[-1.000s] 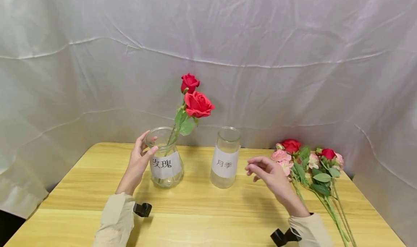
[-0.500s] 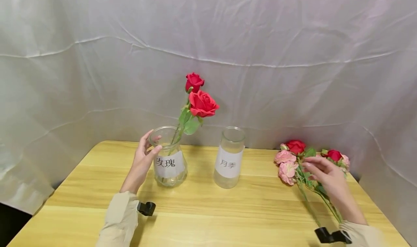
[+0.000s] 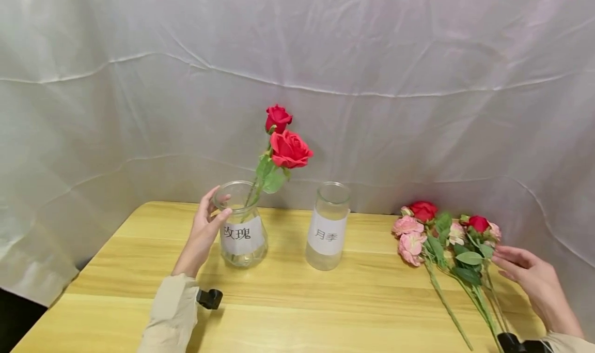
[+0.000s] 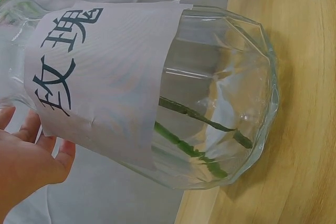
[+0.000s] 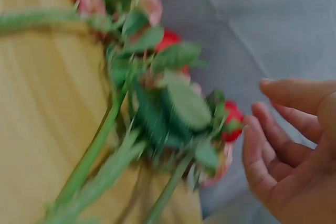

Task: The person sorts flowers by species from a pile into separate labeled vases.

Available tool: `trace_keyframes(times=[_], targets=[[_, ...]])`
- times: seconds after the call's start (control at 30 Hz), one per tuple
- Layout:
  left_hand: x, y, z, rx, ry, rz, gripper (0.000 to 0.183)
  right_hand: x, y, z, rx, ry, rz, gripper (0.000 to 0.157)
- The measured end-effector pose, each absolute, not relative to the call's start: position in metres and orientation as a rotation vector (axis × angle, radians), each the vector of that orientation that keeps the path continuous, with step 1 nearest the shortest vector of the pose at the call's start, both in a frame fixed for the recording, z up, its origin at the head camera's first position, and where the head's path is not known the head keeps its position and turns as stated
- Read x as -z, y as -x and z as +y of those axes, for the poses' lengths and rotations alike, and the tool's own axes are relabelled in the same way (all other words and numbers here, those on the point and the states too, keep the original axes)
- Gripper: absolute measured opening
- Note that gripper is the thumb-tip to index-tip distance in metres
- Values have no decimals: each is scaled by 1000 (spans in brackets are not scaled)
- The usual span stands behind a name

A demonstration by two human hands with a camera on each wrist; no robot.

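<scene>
My left hand point(image 3: 204, 234) holds the neck of a wide glass vase point(image 3: 243, 260), thumb in front and fingers round the back. Two red roses point(image 3: 291, 149) stand tilted in that vase, and their cut stems point(image 4: 197, 153) show through the glass in the left wrist view. At the right of the table, my right hand point(image 3: 530, 275) is beside a bunch of lying flowers, fingers loosely bent with nothing in them. Its fingertips come close to the leaves of a red rose point(image 3: 479, 223). In the right wrist view that red rose point(image 5: 232, 121) lies just past the fingertips.
A narrower glass vase point(image 3: 333, 193) with a white label stands upright mid-table. Pink flowers point(image 3: 411, 247) and another red rose point(image 3: 423, 211) lie at the right, stems toward the front. Grey cloth point(image 3: 372, 136) hangs behind the wooden table point(image 3: 372, 311).
My right hand has moved right from beside the narrow vase, across the lying flowers, to their right side. The left hand keeps its hold on the wide vase.
</scene>
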State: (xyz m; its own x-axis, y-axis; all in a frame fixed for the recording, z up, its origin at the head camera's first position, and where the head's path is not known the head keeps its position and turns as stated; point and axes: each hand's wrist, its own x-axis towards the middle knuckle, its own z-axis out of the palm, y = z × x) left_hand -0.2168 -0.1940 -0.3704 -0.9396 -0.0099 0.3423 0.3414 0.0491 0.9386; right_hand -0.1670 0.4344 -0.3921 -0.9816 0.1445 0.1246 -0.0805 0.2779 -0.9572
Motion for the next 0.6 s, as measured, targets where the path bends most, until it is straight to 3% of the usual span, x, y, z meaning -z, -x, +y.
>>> trace_keyframes(times=[0.1,0.23,0.33,0.6], targets=[[371,217,-193,1983,340,-2071,64,405,163,448,-1637,105,-2570,23],[370,218,-192,1990,338,-2070,63,416,162,459,-1554,179,-2771,62],[370,219,-192,1989,333,-2069,64,420,162,463,-1597,231,-2836,77],[371,219,-193,1997,342,-2065,64,429,162,465,-1652,291,-2834,70]])
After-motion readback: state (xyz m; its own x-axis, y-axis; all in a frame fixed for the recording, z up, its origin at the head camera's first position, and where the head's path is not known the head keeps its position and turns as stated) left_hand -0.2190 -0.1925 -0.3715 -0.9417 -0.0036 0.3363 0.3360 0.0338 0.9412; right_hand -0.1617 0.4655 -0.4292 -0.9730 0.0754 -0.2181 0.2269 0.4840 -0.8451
